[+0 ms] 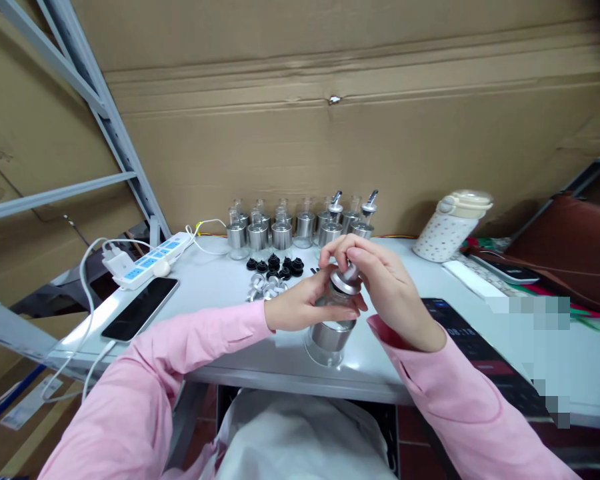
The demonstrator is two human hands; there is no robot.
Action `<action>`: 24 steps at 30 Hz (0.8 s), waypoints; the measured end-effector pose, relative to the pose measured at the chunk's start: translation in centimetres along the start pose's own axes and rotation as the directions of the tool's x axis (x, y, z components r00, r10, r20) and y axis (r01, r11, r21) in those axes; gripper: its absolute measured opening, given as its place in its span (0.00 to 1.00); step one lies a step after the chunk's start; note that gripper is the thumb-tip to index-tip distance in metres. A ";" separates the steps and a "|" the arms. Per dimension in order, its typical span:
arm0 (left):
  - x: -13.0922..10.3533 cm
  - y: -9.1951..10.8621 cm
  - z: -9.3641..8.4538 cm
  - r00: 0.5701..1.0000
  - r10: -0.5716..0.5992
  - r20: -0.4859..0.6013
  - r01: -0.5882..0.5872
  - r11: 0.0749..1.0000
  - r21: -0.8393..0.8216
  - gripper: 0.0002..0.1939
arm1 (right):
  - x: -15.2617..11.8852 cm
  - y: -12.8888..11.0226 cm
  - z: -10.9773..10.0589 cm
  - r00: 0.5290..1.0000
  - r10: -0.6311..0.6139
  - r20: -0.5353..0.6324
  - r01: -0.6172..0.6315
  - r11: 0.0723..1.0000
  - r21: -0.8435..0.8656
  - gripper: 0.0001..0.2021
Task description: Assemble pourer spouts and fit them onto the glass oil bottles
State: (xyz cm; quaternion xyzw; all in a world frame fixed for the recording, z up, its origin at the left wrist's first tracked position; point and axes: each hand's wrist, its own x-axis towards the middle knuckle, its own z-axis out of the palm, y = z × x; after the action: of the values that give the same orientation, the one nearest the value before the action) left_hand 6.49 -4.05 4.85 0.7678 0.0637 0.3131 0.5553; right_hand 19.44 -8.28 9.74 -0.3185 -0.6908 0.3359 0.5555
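Note:
A glass bottle with a steel band stands on the grey table near its front edge. My left hand is wrapped round its neck. On the bottle's mouth sits a silver pourer top, tilted slightly. My right hand is closed on that top from above, and its fingers hide the spout. Just behind my left hand lie several black stoppers and several silver caps. Farther back stand several more steel-banded bottles; two of them carry pourer spouts.
On the left are a white power strip with cables and a phone. To the right lie a dark tablet-like screen, a patterned flask and a brown bag. A cardboard wall closes off the back.

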 end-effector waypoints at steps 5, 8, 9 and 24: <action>0.0 -0.2 0.2 0.999 0.049 -0.013 -0.049 0.999 0.020 0.17 | 0.5 -0.6 0.1 0.998 -0.012 0.057 0.015 0.999 -0.043 0.13; 0.1 -0.1 0.2 0.998 0.065 -0.025 -0.064 0.997 0.054 0.16 | 0.9 -0.9 0.3 0.996 -0.009 0.093 0.015 0.998 -0.058 0.14; 0.1 0.0 0.2 0.997 0.074 -0.029 -0.072 0.995 0.068 0.16 | 1.0 -1.0 0.4 0.994 -0.014 0.106 0.022 0.997 -0.074 0.15; 0.3 -0.3 0.2 0.998 0.041 -0.044 -0.033 0.985 0.169 0.15 | 1.4 -0.7 0.2 0.959 0.058 0.276 -0.042 0.997 -0.064 0.17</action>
State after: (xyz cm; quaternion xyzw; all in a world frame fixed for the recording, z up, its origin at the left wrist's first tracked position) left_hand 6.93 -4.01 4.71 0.8053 0.0888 0.3352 0.4810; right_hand 18.98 -7.54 11.04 -0.3014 -0.7630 0.3710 0.4351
